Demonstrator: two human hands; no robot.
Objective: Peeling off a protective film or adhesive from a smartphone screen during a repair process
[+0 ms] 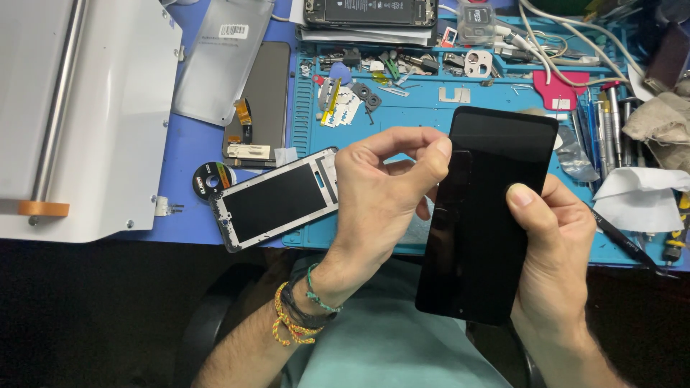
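Note:
My right hand [553, 251] grips a black phone screen panel [485, 215] from its right side, thumb pressed on the glass. The panel is held upright above the table's front edge. My left hand [381, 194] pinches at the panel's upper left edge with thumb and forefinger; a thin clear film seems to be between the fingertips, though it is hard to make out. Cord bracelets circle my left wrist. A bare phone frame [277, 200] lies tilted on the blue work mat [431, 108], just left of my left hand.
A white machine [79, 115] stands at the left. Another dark screen [262, 100] lies under a grey sleeve. A small tape roll [210, 179], loose parts, tweezers and screwdrivers [611, 115], cables and crumpled tissue [640, 197] crowd the mat. An opened phone [370, 11] lies at the back.

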